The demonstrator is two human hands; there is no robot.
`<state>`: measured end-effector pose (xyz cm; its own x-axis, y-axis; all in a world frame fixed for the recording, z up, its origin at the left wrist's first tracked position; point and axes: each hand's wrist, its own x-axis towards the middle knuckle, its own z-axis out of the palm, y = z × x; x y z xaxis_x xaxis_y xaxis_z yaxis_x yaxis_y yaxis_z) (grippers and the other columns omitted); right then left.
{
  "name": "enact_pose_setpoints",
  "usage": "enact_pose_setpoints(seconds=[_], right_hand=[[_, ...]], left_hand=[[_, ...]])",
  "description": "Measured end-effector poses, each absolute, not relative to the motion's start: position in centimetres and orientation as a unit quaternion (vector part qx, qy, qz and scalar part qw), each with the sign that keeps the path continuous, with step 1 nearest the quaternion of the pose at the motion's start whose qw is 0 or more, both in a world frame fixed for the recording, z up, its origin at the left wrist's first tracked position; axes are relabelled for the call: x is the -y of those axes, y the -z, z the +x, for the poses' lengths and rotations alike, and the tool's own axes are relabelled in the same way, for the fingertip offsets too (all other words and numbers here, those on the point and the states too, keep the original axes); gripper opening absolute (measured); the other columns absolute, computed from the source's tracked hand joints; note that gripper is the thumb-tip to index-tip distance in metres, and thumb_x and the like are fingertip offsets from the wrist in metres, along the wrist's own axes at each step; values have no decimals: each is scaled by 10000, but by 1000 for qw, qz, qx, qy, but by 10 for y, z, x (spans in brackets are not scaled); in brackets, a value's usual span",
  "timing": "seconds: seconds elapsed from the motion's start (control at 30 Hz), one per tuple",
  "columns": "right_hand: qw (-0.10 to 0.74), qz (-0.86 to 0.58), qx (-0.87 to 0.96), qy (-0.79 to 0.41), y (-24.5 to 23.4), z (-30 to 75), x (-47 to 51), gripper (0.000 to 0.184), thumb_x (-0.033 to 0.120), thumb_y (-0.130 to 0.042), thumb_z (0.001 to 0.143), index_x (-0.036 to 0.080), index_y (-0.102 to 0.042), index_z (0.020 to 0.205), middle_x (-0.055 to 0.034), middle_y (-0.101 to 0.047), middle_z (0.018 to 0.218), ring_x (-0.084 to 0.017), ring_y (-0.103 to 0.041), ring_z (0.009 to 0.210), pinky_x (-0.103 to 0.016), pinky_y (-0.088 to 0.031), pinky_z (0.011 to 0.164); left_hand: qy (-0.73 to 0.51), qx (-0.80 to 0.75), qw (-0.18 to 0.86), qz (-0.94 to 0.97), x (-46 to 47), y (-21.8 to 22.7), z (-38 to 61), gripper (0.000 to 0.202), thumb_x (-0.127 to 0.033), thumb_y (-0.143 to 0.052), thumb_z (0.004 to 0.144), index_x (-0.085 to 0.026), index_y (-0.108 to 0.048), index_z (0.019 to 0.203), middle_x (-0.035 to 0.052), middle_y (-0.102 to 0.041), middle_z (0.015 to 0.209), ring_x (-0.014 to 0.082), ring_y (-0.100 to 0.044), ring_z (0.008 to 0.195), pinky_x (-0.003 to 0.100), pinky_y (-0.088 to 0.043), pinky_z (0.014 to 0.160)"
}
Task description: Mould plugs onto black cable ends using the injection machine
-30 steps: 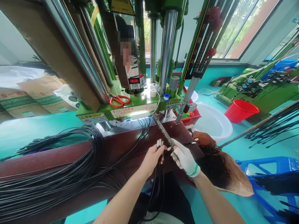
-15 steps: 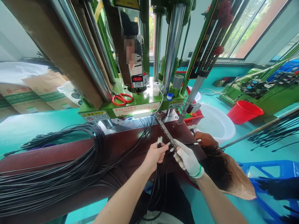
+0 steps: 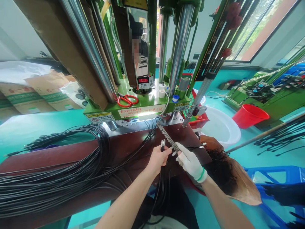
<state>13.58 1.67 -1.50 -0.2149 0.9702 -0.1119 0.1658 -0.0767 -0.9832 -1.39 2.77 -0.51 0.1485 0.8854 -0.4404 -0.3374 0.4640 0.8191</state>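
Observation:
My bare left hand is closed around several black cables, and their metal-tipped connectors stick up above its fingers. The cables hang down from it over my lap. My right hand, in a white glove with a green cuff, is closed around the lower part of a slotted metal bar. That bar slants up and left to the front edge of the green press. Small light connector ends show between the two hands, by the bar; which hand holds them I cannot tell.
A thick bundle of black cables covers the left of the brown bench. Red-handled scissors lie on the press. To the right are a brown bag, white tub, red bucket and blue stool.
The view has shifted slightly. The upper end of the metal bar sits a little lower and further left against the press. Both hands keep nearly the same place and grip.

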Motion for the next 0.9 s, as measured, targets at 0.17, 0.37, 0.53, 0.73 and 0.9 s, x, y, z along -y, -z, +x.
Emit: enact_pose_setpoints(seconds=[0.17, 0.37, 0.53, 0.73, 0.9], right_hand=[[405, -499, 509, -573, 12, 136, -18, 562, 419, -465, 797, 131, -409, 1277, 49, -411, 544, -49, -315, 398, -159, -212, 308], [382, -529, 480, -586, -6, 135, -18, 583, 418, -461, 777, 116, -405, 1273, 52, -442, 518, -31, -301, 322, -144, -198, 256], [365, -507, 492, -606, -2, 139, -19, 565, 408, -472, 798, 123, -395, 1280, 63, -435, 518, -17, -306, 317, -130, -214, 266], [335, -491, 522, -611, -3, 144, -20, 553, 421, -455, 822, 119, -394, 1281, 52, -459, 509, -20, -308, 317, -132, -202, 273], [322, -490, 551, -594, -3, 141, -20, 564, 416, -440, 823, 95, -396, 1284, 46, -449, 509, -40, -316, 359, -158, -215, 298]], left_hand=[[-496, -486, 631, 346, -27, 7, -17, 327, -466, -569, 700, -146, -503, 678, -37, -451, 502, 52, -373, 421, 173, -263, 371], [-585, -489, 590, 268, -26, 11, -23, 332, -533, -491, 754, -215, -405, 803, -115, -286, 464, 29, -208, 356, 144, -154, 339], [-486, -479, 664, 306, -26, 11, -22, 354, -500, -588, 687, -185, -428, 674, -121, -243, 402, 11, -152, 326, 156, -81, 328], [-451, -470, 689, 316, -29, 7, -25, 361, -476, -642, 634, -147, -495, 617, -120, -232, 381, 1, -148, 325, 161, -88, 336], [-445, -477, 689, 316, -29, 7, -27, 356, -466, -640, 629, -152, -477, 591, -122, -226, 376, 2, -152, 318, 163, -91, 335]])
